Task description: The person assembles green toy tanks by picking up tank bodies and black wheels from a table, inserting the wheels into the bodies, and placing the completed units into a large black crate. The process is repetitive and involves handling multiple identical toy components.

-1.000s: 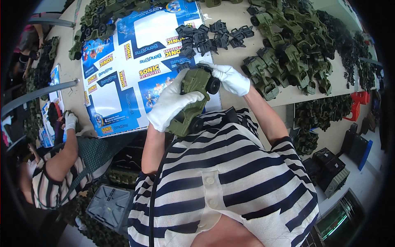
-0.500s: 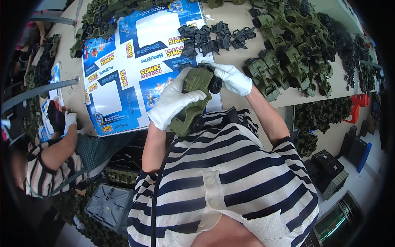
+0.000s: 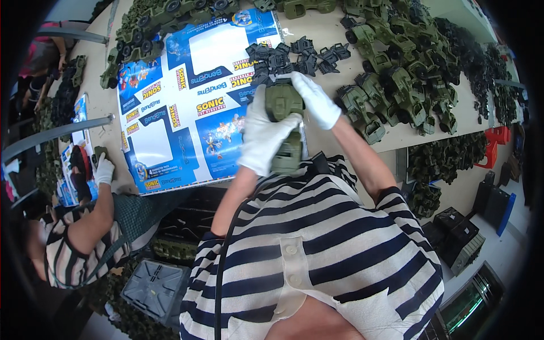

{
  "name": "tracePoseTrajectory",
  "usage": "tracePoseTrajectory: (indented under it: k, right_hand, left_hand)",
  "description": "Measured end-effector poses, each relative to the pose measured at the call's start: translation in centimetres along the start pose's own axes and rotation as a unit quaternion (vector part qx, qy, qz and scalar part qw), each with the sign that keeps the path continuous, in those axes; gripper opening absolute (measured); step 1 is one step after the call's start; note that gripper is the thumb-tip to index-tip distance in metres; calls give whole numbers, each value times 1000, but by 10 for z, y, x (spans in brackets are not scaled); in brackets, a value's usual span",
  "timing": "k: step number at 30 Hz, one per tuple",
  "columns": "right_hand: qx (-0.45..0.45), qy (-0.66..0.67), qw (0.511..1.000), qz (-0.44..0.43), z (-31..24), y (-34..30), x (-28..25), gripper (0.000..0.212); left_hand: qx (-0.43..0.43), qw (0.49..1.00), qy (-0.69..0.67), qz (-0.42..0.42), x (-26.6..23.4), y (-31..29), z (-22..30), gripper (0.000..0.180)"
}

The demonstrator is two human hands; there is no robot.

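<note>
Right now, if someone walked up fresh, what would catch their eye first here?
Probably the olive-green toy truck gripped at centre by the white-gloved left hand and right hand. Next, the big blue printed card sheet spread on the table to its left, and the heap of matching green trucks at upper right.

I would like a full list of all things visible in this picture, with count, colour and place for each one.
toy truck: one, olive green, held in both gloved hands above the table edge
black plastic parts: a small pile, black, on the table just beyond the hands
finished toy trucks: many, olive green, heaped on the table's right side
more toy trucks: several, olive green, along the far left of the table
printed cardboard sheet: one, blue and white, flat on the table
table: one, beige
co-worker's gloved hand: one, white glove, at left
grey tray: one, on the floor, lower left
left hand: white glove, gripping the truck
right hand: white glove, on the truck's top
</note>
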State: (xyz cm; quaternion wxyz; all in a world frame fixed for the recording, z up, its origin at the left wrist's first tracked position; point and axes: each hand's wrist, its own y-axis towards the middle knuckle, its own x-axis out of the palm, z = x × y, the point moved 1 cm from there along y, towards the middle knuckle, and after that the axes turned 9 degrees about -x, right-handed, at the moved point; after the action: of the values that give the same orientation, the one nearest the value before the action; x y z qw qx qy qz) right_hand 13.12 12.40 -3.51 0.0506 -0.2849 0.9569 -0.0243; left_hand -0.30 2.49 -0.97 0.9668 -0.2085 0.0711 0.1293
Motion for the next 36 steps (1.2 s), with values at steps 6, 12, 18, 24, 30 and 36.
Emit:
tracePoseTrajectory:
  k: [6, 12, 18, 24, 30, 36]
  right_hand:
    - [-14, 141, 990, 12, -2, -13, 12, 59]
    - [-222, -46, 974, -2, -14, -34, 14, 54]
    - [-241, -108, 960, 88, -16, -34, 24, 28]
    - [-78, -120, 970, 197, 32, -29, 9, 18]
    - [-172, -486, 776, 364, 14, 2, -279, 36]
    - [-136, -539, 658, 507, -82, -4, -361, 72]
  left_hand:
    - [85, 996, -36, -8, 4, 4, -26, 86]
    - [150, 974, -166, 37, 7, 0, -24, 57]
    - [156, 980, -101, 65, 8, 6, -28, 40]
    - [111, 994, -19, -8, 20, 43, -36, 42]
    - [101, 968, 140, 180, -79, 163, 3, 51]
    - [135, 793, 484, 344, -206, 283, 101, 96]
